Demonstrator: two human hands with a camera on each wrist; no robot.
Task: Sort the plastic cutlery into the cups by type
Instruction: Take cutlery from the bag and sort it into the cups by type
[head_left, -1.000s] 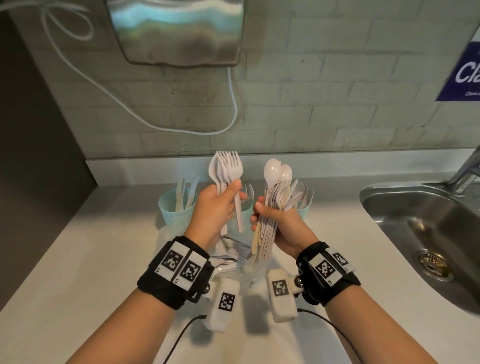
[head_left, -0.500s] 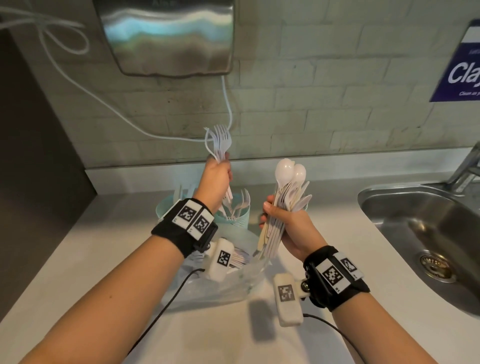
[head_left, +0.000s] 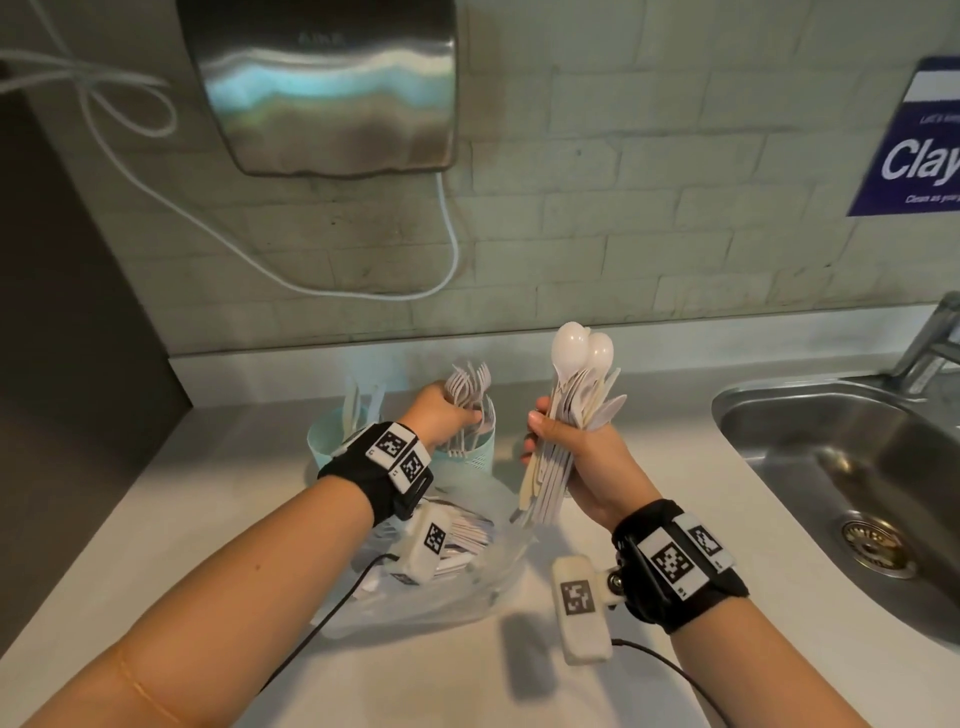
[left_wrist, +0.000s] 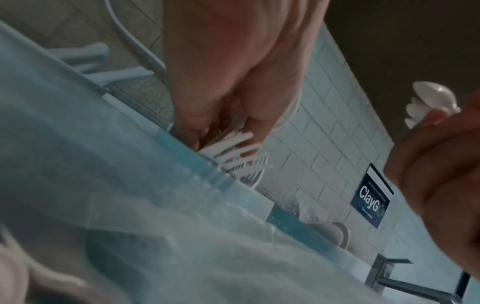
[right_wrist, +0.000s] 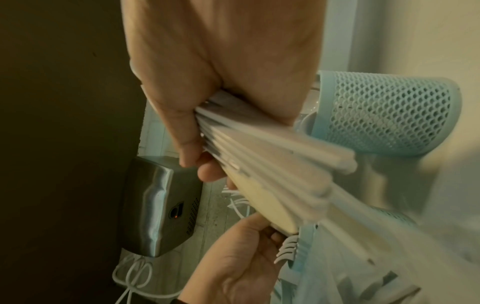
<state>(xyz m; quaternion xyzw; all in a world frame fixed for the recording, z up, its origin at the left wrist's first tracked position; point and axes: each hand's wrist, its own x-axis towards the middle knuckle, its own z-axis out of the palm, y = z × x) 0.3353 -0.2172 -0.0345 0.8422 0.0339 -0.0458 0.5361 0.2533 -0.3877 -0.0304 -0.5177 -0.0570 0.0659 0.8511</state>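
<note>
The left hand grips a bunch of forks with their handles down in the middle cup, so the forks look nearly sorted. The right hand clutches a mixed bundle of spoons and knives held up above the counter. More cutlery waits in the plastic bag, so plenty is left, I'd say.

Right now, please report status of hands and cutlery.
Left hand grips forks over middle cup. Right hand holds spoon bundle. Nothing blocking.
</note>
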